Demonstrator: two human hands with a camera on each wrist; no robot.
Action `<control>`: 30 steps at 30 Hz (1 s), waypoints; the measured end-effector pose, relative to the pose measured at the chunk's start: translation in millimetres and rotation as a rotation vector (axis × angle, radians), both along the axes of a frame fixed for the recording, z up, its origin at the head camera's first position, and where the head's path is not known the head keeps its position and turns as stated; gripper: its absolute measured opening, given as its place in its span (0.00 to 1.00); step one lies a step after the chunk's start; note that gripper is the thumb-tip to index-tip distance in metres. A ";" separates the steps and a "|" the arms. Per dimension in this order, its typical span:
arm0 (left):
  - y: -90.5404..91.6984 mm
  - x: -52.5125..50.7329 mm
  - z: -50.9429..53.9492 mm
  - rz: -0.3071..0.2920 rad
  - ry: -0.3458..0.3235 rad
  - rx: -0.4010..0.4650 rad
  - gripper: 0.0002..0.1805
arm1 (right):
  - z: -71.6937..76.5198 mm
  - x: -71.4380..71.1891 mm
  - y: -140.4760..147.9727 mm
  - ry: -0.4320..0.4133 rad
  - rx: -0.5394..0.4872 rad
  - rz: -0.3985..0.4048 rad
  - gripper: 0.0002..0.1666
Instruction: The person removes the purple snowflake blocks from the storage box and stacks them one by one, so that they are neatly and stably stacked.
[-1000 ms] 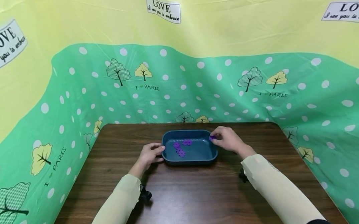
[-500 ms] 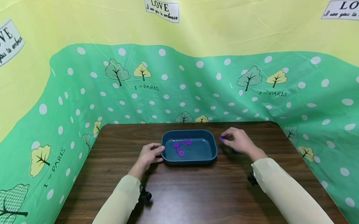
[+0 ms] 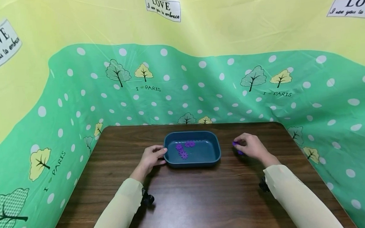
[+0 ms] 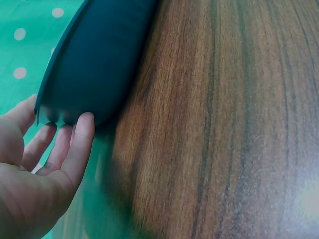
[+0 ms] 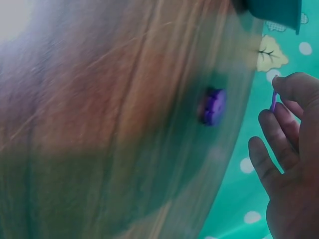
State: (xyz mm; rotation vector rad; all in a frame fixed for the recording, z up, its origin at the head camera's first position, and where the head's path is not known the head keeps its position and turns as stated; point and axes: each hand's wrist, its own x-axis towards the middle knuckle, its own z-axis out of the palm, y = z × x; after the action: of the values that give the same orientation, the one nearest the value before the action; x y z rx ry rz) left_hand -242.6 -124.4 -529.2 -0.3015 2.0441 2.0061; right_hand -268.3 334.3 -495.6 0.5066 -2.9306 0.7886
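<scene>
A dark teal rectangular plastic tray stands on the table, with several purple flower-shaped plastic discs lying flat inside, mostly toward its left. At its left end my left hand holds the wall, thumb over the rim and fingertips against the outer side, as the left wrist view shows. To the right of the tray, my right hand pinches one thin purple disc between thumb and fingertips. Close below it, more purple discs, seemingly stacked, lie on the table.
Dark wood-grain table extends around the tray. A green and yellow printed cloth hangs behind and along both sides. Black wrist camera mounts sit under both sleeves.
My right hand has moved right from the tray's right rim to above the purple discs on the table, with a purple disc still in its fingers. The left hand and tray have stayed put.
</scene>
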 end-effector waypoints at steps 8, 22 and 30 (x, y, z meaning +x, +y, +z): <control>0.3 0.1 2.1 0.003 -0.005 -0.012 0.24 | -8.1 7.0 11.1 -0.015 0.016 -0.021 0.14; 0.9 1.8 4.8 0.003 -0.002 0.003 0.22 | -18.8 11.2 18.5 -0.060 0.036 -0.049 0.14; 2.4 3.4 5.6 0.012 0.006 0.026 0.22 | -24.7 13.7 19.8 -0.067 0.030 -0.053 0.14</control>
State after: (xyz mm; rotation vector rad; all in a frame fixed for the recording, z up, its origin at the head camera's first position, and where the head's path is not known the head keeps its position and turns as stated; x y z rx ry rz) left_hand -239.2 -122.1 -523.7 -0.3033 2.0233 2.0410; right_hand -254.6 354.1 -520.4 0.4110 -3.0079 0.7713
